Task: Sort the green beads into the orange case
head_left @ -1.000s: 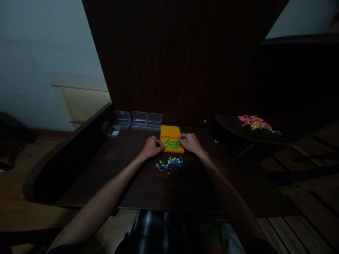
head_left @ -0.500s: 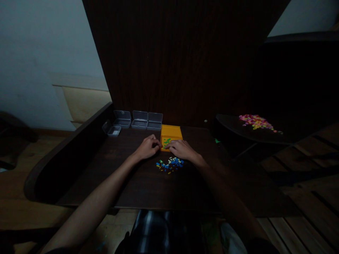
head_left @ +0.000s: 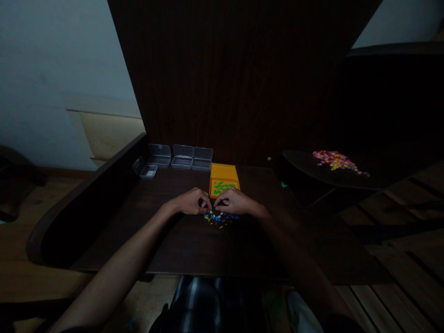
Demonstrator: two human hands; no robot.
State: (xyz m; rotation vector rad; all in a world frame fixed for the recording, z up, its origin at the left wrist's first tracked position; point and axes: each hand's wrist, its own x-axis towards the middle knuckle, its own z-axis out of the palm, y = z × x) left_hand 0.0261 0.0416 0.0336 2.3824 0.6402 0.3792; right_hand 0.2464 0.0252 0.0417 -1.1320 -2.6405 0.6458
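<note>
Both my hands are low over a loose pile of small plastic bricks [head_left: 218, 219] in blue, white, yellow and green on the dark table. My left hand [head_left: 195, 201] has its thumb and forefinger pinched at the pile's far left side, with a small green brick [head_left: 211, 212] at the tips. Facing it, my right hand [head_left: 235, 202] is curled with thumb and forefinger close together above white bricks; whatever is between them is too small to make out. Just beyond the hands stands an open yellow box [head_left: 225, 172] with several green bricks [head_left: 222, 186] in its lower half.
Several clear plastic boxes with raised lids [head_left: 182, 162] stand along the back left; one small box [head_left: 150, 171] holds something white. A heap of pink, yellow and purple pieces [head_left: 335, 160] lies on the raised shelf at right. A dark side rail [head_left: 93, 199] borders the table's left.
Both hands have drawn back from the yellow box toward me, down to the brick pile. More of the green bricks in the box now shows.
</note>
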